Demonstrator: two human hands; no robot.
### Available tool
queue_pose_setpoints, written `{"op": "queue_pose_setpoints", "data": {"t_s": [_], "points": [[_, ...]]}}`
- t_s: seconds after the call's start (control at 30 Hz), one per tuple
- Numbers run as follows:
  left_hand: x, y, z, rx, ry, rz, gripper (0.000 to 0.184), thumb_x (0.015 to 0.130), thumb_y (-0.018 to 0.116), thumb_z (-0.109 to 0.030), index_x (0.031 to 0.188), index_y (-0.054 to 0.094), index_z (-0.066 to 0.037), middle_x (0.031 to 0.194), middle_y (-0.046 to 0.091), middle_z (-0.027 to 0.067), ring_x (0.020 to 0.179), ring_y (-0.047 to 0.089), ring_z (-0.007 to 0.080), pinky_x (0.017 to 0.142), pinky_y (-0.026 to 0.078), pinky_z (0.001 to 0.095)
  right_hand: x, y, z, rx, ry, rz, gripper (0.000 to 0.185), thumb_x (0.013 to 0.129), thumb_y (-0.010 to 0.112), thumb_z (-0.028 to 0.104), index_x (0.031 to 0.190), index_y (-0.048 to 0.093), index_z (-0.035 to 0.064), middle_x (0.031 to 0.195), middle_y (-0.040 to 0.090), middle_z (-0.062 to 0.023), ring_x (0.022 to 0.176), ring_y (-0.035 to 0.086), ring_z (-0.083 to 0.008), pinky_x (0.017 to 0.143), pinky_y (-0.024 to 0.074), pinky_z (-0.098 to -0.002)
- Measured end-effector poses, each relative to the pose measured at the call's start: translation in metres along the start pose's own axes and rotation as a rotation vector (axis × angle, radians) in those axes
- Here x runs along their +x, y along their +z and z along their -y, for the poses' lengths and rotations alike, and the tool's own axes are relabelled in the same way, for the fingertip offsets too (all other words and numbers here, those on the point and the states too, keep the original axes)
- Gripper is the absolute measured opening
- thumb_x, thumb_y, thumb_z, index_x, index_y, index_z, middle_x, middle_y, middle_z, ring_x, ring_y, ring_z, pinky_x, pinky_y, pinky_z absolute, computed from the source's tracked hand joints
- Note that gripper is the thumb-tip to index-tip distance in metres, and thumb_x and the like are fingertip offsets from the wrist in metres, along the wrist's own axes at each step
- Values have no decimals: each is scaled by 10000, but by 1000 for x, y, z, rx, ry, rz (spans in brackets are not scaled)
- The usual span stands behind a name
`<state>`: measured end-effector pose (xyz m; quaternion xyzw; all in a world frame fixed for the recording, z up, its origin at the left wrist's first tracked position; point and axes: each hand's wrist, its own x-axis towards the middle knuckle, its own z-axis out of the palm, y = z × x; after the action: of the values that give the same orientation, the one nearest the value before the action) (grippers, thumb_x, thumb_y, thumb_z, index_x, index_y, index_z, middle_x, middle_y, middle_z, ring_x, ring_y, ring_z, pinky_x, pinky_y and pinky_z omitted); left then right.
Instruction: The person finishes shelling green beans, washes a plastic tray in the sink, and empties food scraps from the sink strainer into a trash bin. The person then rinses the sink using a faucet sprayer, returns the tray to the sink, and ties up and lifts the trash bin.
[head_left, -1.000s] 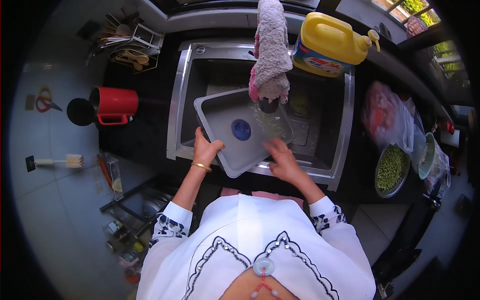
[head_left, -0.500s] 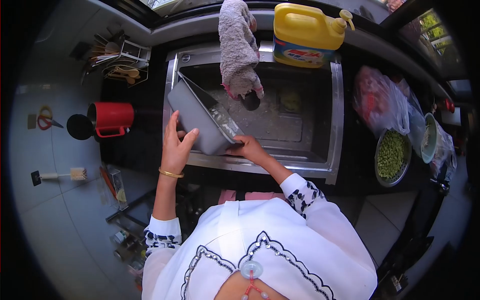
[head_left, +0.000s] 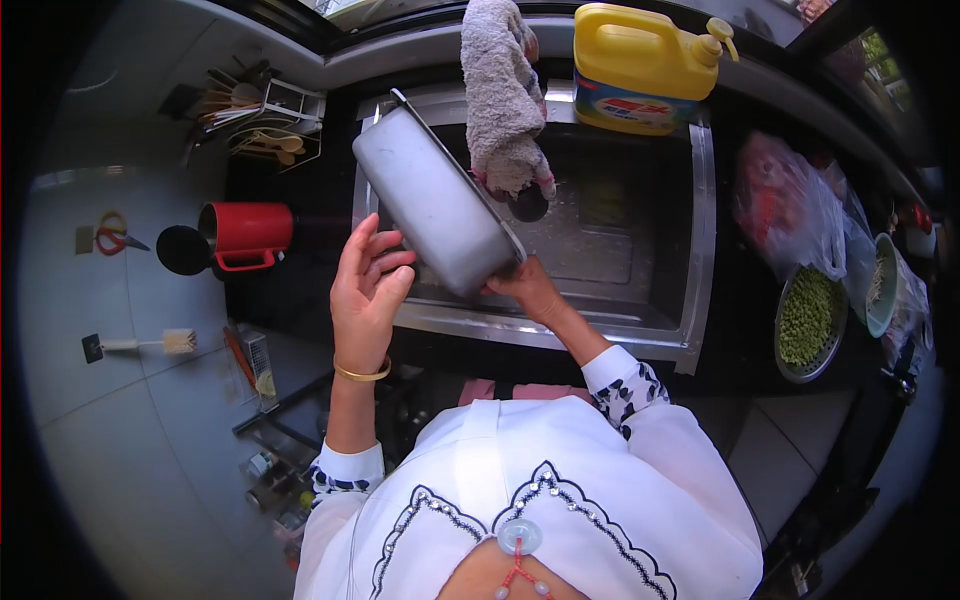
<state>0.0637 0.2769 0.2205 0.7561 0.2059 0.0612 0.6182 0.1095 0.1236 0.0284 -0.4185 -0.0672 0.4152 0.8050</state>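
Note:
A grey rectangular basin (head_left: 435, 200) is tipped on its side over the left part of the sink (head_left: 700, 250), its underside facing me and its opening turned away to the right. My right hand (head_left: 527, 288) grips its lower right corner by the rim. Beside the basin's lower left side, my left hand (head_left: 368, 290) is open with the fingers apart; whether its fingertips touch the basin is unclear. A cloth-wrapped faucet (head_left: 505, 110) hangs over the sink, close to the basin's rim. Wet residue shows on the sink bottom.
A yellow detergent jug (head_left: 645, 75) stands behind the sink. To the right are plastic bags (head_left: 790, 205), a colander of green beans (head_left: 808, 318) and a pale green bowl (head_left: 882, 285). A red kettle (head_left: 245, 235) and a utensil rack (head_left: 290, 115) are at left.
The basin has gone from lying face up to tipped on its side, with its underside towards me. My right hand moved onto its corner, and my left hand opened away from its rim.

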Motion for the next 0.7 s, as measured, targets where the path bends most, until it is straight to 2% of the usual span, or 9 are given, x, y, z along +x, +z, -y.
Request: {"op": "queue_pose_setpoints", "data": {"t_s": [0.03,0.17,0.23,0.27,0.33,0.47,0.57,0.67,0.7], "points": [[-2,-2,-2,35,38,-15,625,791,590,-13,1347,308,26,1112,499,123,957,552,159,813,472,263,-2,5,3,-159,-68,-17,164,742,688,80,873,643,-9,813,624,-3,724,553,-91,682,442,-232],[-7,-18,2,61,34,-67,569,803,577,-16,1319,343,40,1057,509,108,899,546,138,797,473,259,-2,16,-11,-248,-268,114,119,708,693,34,805,635,-3,765,615,-2,710,549,-94,687,430,-227],[-9,-21,2,27,-11,-141,509,822,562,-28,1286,369,50,1024,513,103,870,540,125,779,477,254,-4,24,-5,-22,0,29,117,664,704,17,757,633,17,733,611,-18,698,551,-107,686,424,-229],[-11,-23,0,33,-9,-139,509,822,562,-28,1286,369,50,1024,513,103,870,540,125,779,477,254,-2,24,-6,-16,-4,29,117,664,704,17,757,633,17,733,611,-18,698,551,-107,686,424,-229],[-16,-25,-8,51,9,-153,495,834,552,-37,1280,356,55,1018,515,107,865,540,122,761,484,250,3,24,-7,-357,-418,80,128,639,711,20,745,641,38,726,610,-38,700,558,-133,684,429,-246],[-26,-36,0,121,62,-176,468,866,540,-121,1282,380,22,996,541,89,858,568,125,744,493,245,0,26,-2,-425,-451,134,150,620,727,29,743,642,42,741,624,-39,714,567,-163,684,442,-278],[-36,-59,21,76,-116,-183,554,891,526,-190,1344,281,16,990,551,90,860,571,136,742,495,263,-9,27,-5,-480,-313,95,168,585,733,14,715,628,34,715,615,-43,729,565,-184,675,448,-292],[-50,-72,47,-11,-311,-210,727,909,505,-337,1405,89,-5,1040,561,123,894,588,179,726,508,316,-14,29,-8,-738,-536,109,190,564,746,72,698,616,42,703,590,-71,726,549,-248,652,448,-328],[-52,-74,56,-52,-390,-218,707,904,515,-356,1396,137,-18,1101,545,126,921,594,198,746,511,349,-16,28,-7,-740,-534,121,190,564,746,72,698,616,42,703,590,-71,726,549,-248,652,448,-328]]}}
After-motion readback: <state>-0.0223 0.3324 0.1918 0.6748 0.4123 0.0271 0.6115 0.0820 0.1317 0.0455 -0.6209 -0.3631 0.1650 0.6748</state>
